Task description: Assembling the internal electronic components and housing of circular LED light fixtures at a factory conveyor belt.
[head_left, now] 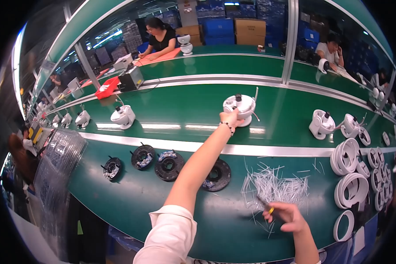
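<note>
My left arm reaches far over the bench, and my left hand [233, 118] is closed on the near side of a white rounded device housing [247, 105]. That housing stands on the green conveyor belt, with a black part inside and a thin white strip sticking up. My right hand [290, 218] holds a small dark hand tool with a yellow part [271, 210]; its exact kind is not clear. Beneath the tool lies a loose heap of thin white cable ties or strips [273, 185]. Under my left arm sit black round parts with circuit boards [169, 165].
More white housings [123, 116] stand along the belt to the left, others [322, 124] to the right. White rings [351, 191] are stacked at the bench's right end. Clear plastic trays [61, 163] pile up at the left. Across a metal frame [290, 42], other people sit working.
</note>
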